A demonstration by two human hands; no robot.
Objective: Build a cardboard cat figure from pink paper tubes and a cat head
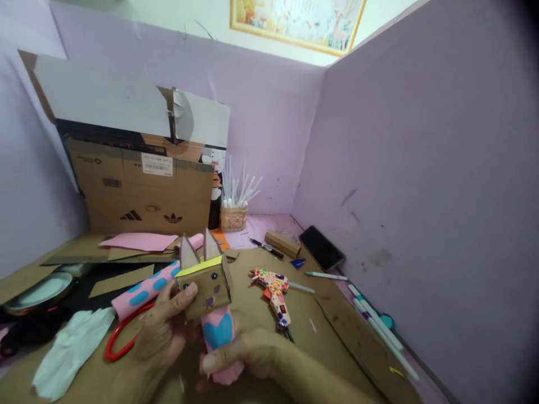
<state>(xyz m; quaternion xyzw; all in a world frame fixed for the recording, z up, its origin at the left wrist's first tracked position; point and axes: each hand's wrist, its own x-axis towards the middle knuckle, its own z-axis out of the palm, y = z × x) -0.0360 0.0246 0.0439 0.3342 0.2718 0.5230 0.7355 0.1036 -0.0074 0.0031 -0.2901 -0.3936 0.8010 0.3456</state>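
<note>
My left hand (166,314) grips the left side of a small cardboard box head (204,289), its thumb lying across the front. The head has two pointed ears, a yellow strip along the top edge, and drawn eyes and purple marks. Below it, my right hand (248,350) is closed around a pink paper tube (227,375) with a blue patch on it. The tube's top meets the underside of the head; whether they are joined I cannot tell. Behind my left hand lies a pink tube with blue spots (145,289), beside red scissor handles (122,339).
A patterned glue gun (273,294) lies right of my hands. Around it are a pen (266,248), a cardboard tube (283,243), a phone (322,247) and markers (379,328). A large cardboard box (143,196) and a basket of glue sticks (234,217) stand behind. Crumpled white tissue (71,348) lies left.
</note>
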